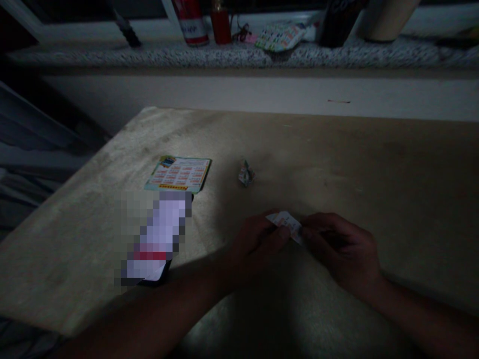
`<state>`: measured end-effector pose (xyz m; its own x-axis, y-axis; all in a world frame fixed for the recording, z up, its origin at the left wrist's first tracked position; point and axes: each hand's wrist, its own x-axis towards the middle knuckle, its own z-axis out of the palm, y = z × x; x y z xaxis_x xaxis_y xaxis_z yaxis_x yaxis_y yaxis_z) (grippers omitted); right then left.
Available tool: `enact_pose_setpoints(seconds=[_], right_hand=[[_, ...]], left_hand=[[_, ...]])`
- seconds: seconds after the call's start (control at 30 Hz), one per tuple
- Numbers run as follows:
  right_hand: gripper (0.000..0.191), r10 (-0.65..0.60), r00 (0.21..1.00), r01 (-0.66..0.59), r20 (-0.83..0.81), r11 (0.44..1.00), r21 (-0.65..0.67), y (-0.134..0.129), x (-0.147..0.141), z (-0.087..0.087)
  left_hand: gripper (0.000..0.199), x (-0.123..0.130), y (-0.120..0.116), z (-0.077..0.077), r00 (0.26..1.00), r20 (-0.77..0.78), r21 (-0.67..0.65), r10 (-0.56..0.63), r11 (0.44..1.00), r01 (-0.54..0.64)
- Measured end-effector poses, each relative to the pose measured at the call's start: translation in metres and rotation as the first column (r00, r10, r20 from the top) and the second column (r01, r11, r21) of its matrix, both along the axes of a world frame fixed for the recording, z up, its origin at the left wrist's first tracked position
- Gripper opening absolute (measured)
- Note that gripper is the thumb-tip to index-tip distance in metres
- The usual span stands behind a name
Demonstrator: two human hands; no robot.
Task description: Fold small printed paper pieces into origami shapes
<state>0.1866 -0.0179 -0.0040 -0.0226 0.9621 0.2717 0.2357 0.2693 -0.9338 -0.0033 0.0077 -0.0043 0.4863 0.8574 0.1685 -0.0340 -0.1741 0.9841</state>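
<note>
A small folded piece of printed paper (286, 223) is held between my two hands, low over the table. My left hand (262, 242) grips its left side, with the thumb lying on top. The fingertips of my right hand (342, 244) pinch its right corner. Beyond my hands a small folded paper shape (246, 174) stands on the table. To the left lies a stack of printed calendar sheets (179, 173), and just in front of it a phone (159, 237) with a lit, pixelated screen.
The pale table (392, 174) meets a white wall at its far edge. Above, a speckled stone sill (224, 57) holds a red and white can (191, 22), a red bottle (221, 25), a crumpled printed packet (280, 37), a dark cup and a light container.
</note>
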Motion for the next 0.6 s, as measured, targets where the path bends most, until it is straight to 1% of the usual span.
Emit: enact_pose_setpoints(seconds=[0.13,0.27,0.33,0.43,0.5,0.6], right_hand=[[0.01,0.032,0.999,-0.033,-0.02,0.999,-0.036,-0.0013,-0.0005,0.0024],[0.009,0.107,0.992,-0.111,-0.06,0.991,-0.073,-0.0016,-0.0003,0.0045],[0.012,0.166,0.983,-0.171,-0.084,0.984,-0.057,-0.0013,0.0005,0.0035],[0.018,0.217,0.967,-0.225,-0.132,0.973,-0.046,-0.0007,0.0023,0.0003],[0.017,0.219,0.962,-0.233,-0.163,0.97,-0.073,-0.0006,0.0033,-0.0014],[0.009,0.198,0.958,-0.228,-0.208,0.965,-0.129,-0.001,0.0038,-0.0018]], left_hand=[[0.025,-0.0032,0.0031,0.0023,1.0,-0.025,0.068,-0.017,0.998,0.018],[0.027,-0.0036,0.0059,0.0034,0.997,-0.072,0.07,-0.018,0.997,0.023],[0.03,-0.003,0.0068,0.0028,0.994,-0.107,0.036,-0.007,0.999,0.011],[0.036,-0.0021,0.008,0.0014,0.993,-0.119,-0.058,-0.017,0.998,0.01],[0.039,-0.002,0.0086,0.0009,0.994,-0.098,-0.11,-0.037,0.994,0.026],[0.039,-0.0031,0.0088,0.0013,0.995,-0.055,-0.133,-0.077,0.989,0.069]])
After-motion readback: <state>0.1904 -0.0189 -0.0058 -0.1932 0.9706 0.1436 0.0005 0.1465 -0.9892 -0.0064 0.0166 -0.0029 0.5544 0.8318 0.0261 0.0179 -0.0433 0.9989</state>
